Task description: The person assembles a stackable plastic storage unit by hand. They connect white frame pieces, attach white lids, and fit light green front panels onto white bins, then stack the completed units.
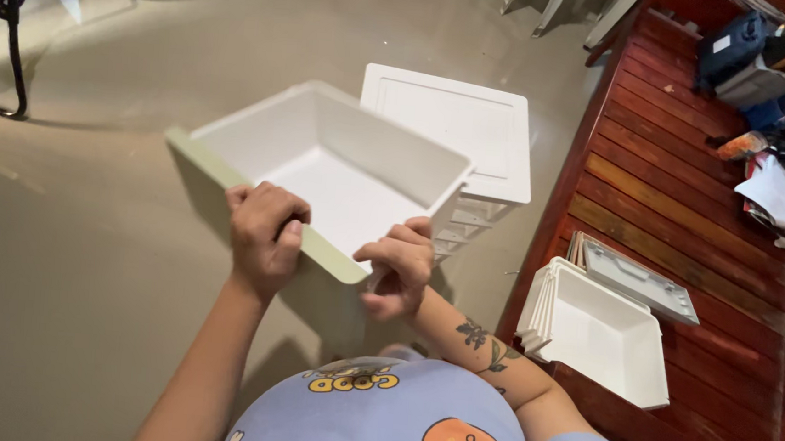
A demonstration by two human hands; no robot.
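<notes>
Evidently light and rigid, the white plastic drawer (pixel 341 166) hangs mid-frame, left hand (pixel 264 235) and right hand (pixel 399 265) curled around its pale green front (pixel 317 250).

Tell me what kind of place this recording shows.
Probably a home or informal indoor workspace. A white plastic drawer, held by both hands, sits above a bare concrete-like floor, beside a slatted wooden bench carrying stacked white drawers and piled bags and clothes.
</notes>
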